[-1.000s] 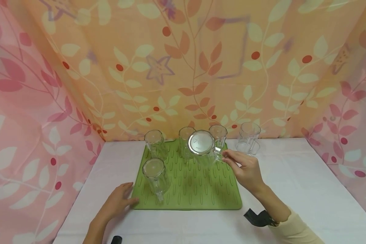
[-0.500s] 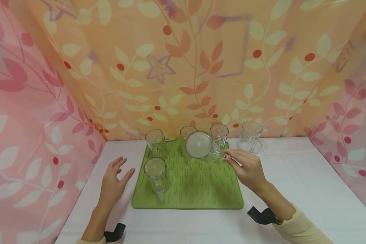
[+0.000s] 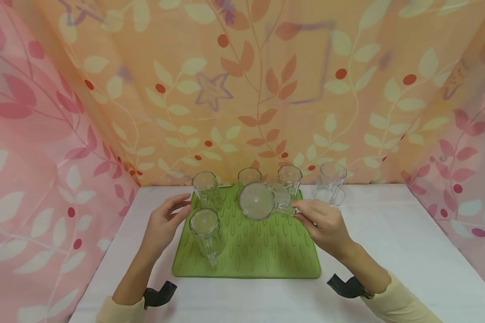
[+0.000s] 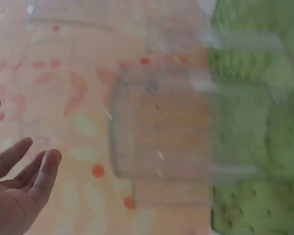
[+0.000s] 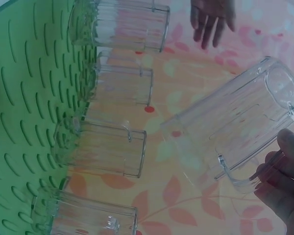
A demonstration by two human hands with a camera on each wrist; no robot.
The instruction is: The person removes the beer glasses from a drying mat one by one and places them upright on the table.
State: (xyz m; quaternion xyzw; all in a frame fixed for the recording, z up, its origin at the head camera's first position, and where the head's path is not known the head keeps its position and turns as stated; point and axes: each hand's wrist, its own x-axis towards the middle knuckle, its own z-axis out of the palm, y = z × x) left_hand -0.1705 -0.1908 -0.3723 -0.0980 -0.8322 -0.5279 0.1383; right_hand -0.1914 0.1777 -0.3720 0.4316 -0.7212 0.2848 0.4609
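Note:
My right hand (image 3: 323, 224) pinches the handle of a clear glass mug (image 3: 257, 202), held above the green ridged mat (image 3: 266, 255). The mug lies tilted on its side, one round end turned left. In the right wrist view, fingers (image 5: 289, 142) grip that handle, and the mug (image 5: 235, 117) slants across the view. My left hand (image 3: 161, 224) hovers over the mat's left edge, fingers spread and slightly bent, holding nothing. It is near a back-left mug (image 3: 205, 190) and a front-left mug (image 3: 206, 233), touching neither as far as I can see. The left wrist view is blurred.
Two more clear mugs, a middle one (image 3: 249, 176) and a right one (image 3: 289, 177), stand along the mat's back edge. Another mug (image 3: 331, 184) stands off the mat on the white tablecloth (image 3: 372, 224). A patterned curtain (image 3: 242, 89) rises behind.
The mug in my right hand has tipped further onto its side, its round end shifting left and slightly down. My left hand has lifted from the mat's left edge and moved forward, then right.

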